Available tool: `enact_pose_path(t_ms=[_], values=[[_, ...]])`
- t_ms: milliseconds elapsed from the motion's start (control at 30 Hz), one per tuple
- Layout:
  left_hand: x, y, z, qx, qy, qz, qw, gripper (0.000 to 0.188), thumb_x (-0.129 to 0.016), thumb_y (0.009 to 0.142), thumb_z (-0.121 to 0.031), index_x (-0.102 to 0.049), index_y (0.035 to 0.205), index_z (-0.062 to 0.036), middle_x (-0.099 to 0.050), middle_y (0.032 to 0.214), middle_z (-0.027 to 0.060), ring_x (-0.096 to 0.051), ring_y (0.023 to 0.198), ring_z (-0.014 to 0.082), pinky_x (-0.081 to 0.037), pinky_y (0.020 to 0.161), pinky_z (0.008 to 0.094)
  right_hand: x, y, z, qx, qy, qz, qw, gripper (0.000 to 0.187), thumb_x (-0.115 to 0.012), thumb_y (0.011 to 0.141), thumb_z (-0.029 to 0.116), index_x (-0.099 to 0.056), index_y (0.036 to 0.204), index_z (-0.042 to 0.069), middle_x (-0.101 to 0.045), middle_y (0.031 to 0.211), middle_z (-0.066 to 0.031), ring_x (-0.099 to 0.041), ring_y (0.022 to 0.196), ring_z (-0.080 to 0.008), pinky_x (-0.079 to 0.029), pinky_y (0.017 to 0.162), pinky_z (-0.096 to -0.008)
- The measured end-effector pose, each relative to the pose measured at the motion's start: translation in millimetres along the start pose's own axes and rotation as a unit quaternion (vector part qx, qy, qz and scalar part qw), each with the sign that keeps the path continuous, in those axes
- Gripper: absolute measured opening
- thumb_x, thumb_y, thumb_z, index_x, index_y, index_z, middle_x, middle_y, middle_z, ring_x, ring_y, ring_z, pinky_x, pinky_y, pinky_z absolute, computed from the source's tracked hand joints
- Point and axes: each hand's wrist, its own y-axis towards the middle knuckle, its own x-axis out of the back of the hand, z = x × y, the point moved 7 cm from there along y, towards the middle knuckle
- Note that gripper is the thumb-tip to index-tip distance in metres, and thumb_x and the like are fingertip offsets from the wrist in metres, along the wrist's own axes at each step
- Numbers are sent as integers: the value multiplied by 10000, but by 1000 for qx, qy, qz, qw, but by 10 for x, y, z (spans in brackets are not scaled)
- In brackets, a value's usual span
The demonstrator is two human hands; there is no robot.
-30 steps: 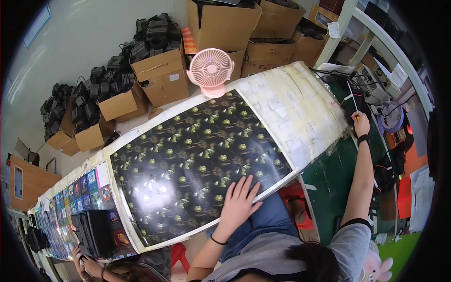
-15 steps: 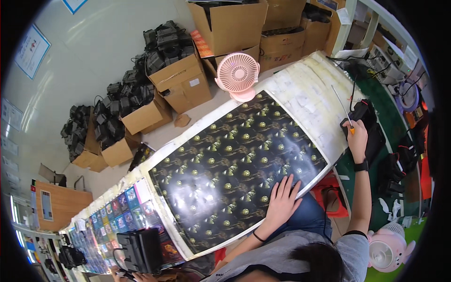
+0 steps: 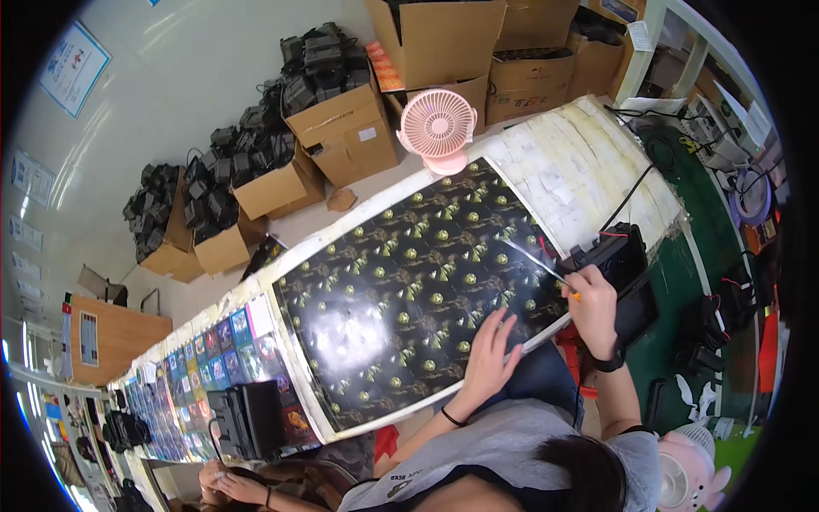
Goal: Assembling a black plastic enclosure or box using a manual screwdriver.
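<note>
My left hand [image 3: 488, 358] rests on the dark patterned mat [image 3: 426, 282], fingers stretched out with nothing in them. Near the mat's right edge, my right hand [image 3: 595, 314] is closed round a screwdriver [image 3: 543, 264]. Its long metal shaft points up and left over the mat, and a bit of orange handle shows between the fingers. Just behind that hand lies a black plastic device [image 3: 616, 256] with a black cable and a thin red wire. Whether the fingers also grip the device I cannot tell, since the hand covers its near side.
A pink fan [image 3: 438, 126] stands on the table's far edge. Cartons [image 3: 354, 145] of black devices line the floor beyond. To the left, a co-worker's hands [image 3: 226, 485] are beside another black device [image 3: 246, 418]. More black parts [image 3: 704, 328] lie on the green surface at right.
My right hand has come left with the screwdriver, from the green surface to the mat's edge. The black device has shifted left too. My left hand has slid slightly left.
</note>
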Motion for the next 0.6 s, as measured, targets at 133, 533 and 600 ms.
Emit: enact_pose_path(t_ms=[133,533,600], values=[[90,-108,136,47,-44,-97,993,509,-613,911,-106,-459,1383,4,-392,1472,227,-397,1362,407,-327,1134,457,-62,163,182,23,-13,-16,1000,129,-694,715,8,-621,769,99,-571,780,-86,-630,668,-301,-508,576,-403],[932,-939,546,104,-222,-602,760,498,-411,1042,-341,-362,1412,-11,-391,1494,182,-322,1434,289,-191,1201,452,-608,-409,1754,397,316,248,825,117,-678,740,93,-566,750,123,-534,777,-35,-633,679,-217,-505,559,-341],[1160,-1144,580,95,-228,-633,734,466,-416,1031,-342,-402,1373,-26,-438,1457,185,-351,1418,294,-194,1198,459,-673,-583,1860,435,336,286,785,116,-676,747,102,-562,754,121,-535,777,-36,-632,678,-221,-507,561,-342]])
